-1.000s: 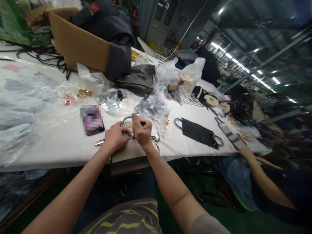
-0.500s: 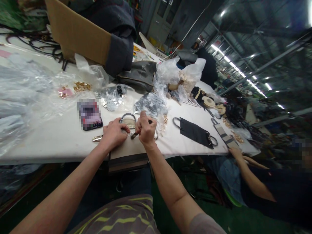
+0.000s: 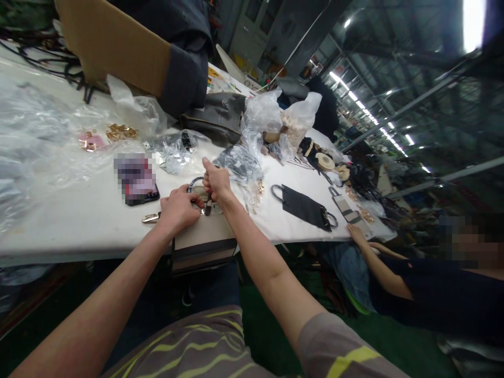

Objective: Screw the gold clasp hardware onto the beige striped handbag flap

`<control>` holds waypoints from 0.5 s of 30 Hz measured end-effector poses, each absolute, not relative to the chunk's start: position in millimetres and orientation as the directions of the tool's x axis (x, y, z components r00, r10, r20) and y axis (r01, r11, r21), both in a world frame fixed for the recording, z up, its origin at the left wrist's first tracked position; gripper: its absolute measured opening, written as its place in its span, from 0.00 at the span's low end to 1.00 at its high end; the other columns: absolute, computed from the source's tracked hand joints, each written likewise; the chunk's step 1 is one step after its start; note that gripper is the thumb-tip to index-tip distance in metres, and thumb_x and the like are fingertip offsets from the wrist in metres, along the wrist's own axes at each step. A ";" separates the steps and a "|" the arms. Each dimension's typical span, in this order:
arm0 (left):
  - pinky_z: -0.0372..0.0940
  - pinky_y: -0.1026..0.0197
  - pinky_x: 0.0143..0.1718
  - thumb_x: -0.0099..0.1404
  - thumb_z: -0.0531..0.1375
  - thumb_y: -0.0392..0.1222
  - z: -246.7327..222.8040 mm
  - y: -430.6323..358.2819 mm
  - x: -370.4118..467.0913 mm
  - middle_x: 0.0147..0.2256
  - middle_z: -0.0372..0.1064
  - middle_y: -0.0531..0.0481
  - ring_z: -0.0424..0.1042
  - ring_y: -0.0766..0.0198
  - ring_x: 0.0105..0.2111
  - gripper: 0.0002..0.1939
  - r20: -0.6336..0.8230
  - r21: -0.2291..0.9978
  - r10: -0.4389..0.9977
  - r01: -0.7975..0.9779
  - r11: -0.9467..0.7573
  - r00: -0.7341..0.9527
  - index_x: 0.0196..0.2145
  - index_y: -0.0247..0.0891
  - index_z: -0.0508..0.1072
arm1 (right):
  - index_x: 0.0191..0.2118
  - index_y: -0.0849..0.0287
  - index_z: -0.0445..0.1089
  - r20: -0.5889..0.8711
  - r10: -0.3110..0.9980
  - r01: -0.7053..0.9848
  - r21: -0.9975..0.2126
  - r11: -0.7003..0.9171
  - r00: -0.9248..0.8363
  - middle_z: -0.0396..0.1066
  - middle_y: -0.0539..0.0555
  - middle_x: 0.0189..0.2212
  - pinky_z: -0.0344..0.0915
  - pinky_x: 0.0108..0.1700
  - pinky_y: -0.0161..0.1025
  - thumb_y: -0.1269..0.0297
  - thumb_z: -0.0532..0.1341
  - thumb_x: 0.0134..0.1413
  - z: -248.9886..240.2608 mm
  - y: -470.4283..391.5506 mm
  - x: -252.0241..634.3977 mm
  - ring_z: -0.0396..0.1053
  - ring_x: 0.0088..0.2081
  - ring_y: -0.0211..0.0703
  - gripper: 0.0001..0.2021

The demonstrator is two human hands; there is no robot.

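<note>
A beige and dark bag [image 3: 202, 233] lies at the front edge of the white table, its looped handle [image 3: 196, 181] pointing away from me. My left hand [image 3: 181, 207] is closed at the bag's top edge beside a small metal fitting, fingers pinched on the bag. Upright over the same edge, my right hand [image 3: 216, 181] is wrapped round a dark-handled tool [image 3: 208, 203] whose lower end meets the bag by the fitting. Left of my left hand lies a shiny metal tool [image 3: 151, 217].
A phone [image 3: 137, 181] lies on the table [image 3: 86, 220] at left. Plastic bags and gold fittings [image 3: 120, 132] lie behind. Rightward are a black bag piece [image 3: 305, 206] and a person's hand [image 3: 357, 235] on another piece. A cardboard box [image 3: 114, 47] stands at the back left.
My right hand has shifted left and up and turned, with the tool now more upright. My left hand stays at the bag's edge. The whole view has shifted slightly.
</note>
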State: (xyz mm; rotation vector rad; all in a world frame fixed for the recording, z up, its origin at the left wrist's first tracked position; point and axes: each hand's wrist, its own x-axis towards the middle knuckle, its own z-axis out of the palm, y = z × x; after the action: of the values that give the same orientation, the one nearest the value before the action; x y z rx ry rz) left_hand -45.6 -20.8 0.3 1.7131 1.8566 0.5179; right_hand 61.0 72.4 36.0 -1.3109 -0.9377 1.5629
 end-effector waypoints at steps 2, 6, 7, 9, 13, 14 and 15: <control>0.67 0.30 0.68 0.61 0.69 0.42 2.4 -20.0 -45.5 0.72 0.70 0.44 0.69 0.29 0.68 0.11 -0.155 0.619 0.987 0.775 0.130 -0.042 0.41 0.48 0.90 | 0.27 0.51 0.51 -0.328 0.936 -0.148 -0.927 -0.345 -0.128 0.47 0.35 0.14 0.34 0.19 0.33 0.56 0.63 0.81 40.6 72.9 63.7 0.41 0.15 0.25 0.28; 0.68 0.31 0.67 0.60 0.69 0.41 5.3 -22.5 -44.8 0.71 0.71 0.45 0.70 0.30 0.68 0.11 -0.159 0.626 0.986 0.766 0.146 -0.058 0.40 0.48 0.90 | 0.27 0.50 0.47 -0.177 0.974 -0.240 -0.949 -0.206 -0.139 0.44 0.37 0.15 0.36 0.19 0.34 0.50 0.60 0.82 55.3 48.7 87.6 0.40 0.16 0.28 0.30; 0.68 0.31 0.67 0.61 0.68 0.40 5.0 -23.2 -44.6 0.70 0.72 0.45 0.70 0.31 0.68 0.11 -0.151 0.630 0.987 0.764 0.140 -0.057 0.40 0.49 0.90 | 0.26 0.50 0.46 -0.099 0.990 -0.268 -0.956 -0.122 -0.096 0.44 0.38 0.16 0.38 0.18 0.35 0.48 0.60 0.81 57.6 40.2 94.1 0.40 0.16 0.28 0.31; 0.68 0.32 0.66 0.61 0.68 0.40 3.3 -24.0 -44.4 0.69 0.73 0.45 0.70 0.32 0.68 0.11 -0.135 0.636 0.989 0.761 0.129 -0.054 0.40 0.49 0.90 | 0.25 0.50 0.47 0.064 0.998 -0.286 -0.957 0.058 -0.012 0.45 0.39 0.16 0.41 0.18 0.36 0.42 0.65 0.76 58.3 24.0 103.2 0.42 0.16 0.30 0.33; 0.67 0.31 0.67 0.62 0.67 0.40 -0.3 -24.6 -44.2 0.68 0.74 0.45 0.70 0.33 0.68 0.11 -0.123 0.642 0.991 0.757 0.127 -0.062 0.38 0.50 0.89 | 0.23 0.50 0.51 0.242 0.970 -0.197 -0.951 0.236 -0.002 0.48 0.41 0.16 0.45 0.18 0.39 0.36 0.69 0.68 46.6 3.3 103.0 0.47 0.16 0.32 0.35; 0.67 0.32 0.67 0.62 0.67 0.40 -0.6 -25.0 -44.1 0.68 0.74 0.45 0.69 0.33 0.69 0.10 -0.122 0.642 0.990 0.756 0.128 -0.063 0.38 0.50 0.89 | 0.23 0.50 0.51 0.260 0.966 -0.171 -0.952 0.255 -0.007 0.49 0.42 0.16 0.45 0.19 0.39 0.35 0.68 0.69 42.8 1.5 101.1 0.48 0.16 0.33 0.35; 0.67 0.32 0.67 0.62 0.67 0.40 -0.5 -25.5 -44.0 0.68 0.74 0.45 0.69 0.33 0.69 0.10 -0.120 0.643 0.991 0.755 0.126 -0.063 0.38 0.50 0.89 | 0.23 0.50 0.52 0.272 0.962 -0.148 -0.952 0.268 -0.006 0.50 0.42 0.16 0.45 0.19 0.40 0.35 0.68 0.69 39.5 0.9 99.4 0.49 0.16 0.33 0.35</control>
State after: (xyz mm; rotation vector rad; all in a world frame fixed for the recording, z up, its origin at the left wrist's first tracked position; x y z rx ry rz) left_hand -44.0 -25.5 -0.5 1.6810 1.8725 0.5710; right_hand 99.4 0.9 39.5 -0.8886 -1.2381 1.0903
